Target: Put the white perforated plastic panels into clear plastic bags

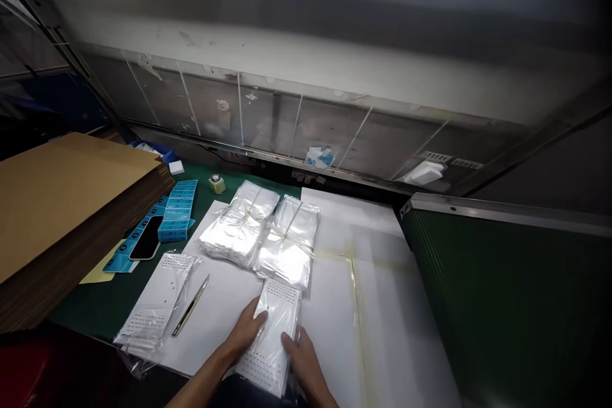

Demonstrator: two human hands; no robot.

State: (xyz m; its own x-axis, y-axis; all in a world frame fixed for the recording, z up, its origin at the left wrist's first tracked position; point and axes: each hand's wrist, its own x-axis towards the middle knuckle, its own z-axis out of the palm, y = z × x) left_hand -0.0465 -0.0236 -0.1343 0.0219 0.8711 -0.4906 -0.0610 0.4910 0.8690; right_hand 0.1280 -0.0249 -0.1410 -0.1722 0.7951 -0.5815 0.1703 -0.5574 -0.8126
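L hand [245, 331] and R hand [303, 357] hold a clear bag [270, 338] of white card w/ rows of holes, 1 hand each side. Grip is wide, fingers spread on the bag's long edges. The bag sits at the near edge of the white sheet [215, 312], tilted slightly.

Just past the bag, on the white sheet: 2 tied bundles of clear bags [239, 223]. Left on the sheet: a 2nd bagged card [155, 296] and a craft knife [191, 305], side by side.

Left of the sheet, on a green mat [95, 312]: blue cards [178, 210], a phone [146, 237] on top of some, and a cardboard stack [71, 204]. Past the sheet's far corner: a small bottle [217, 183].
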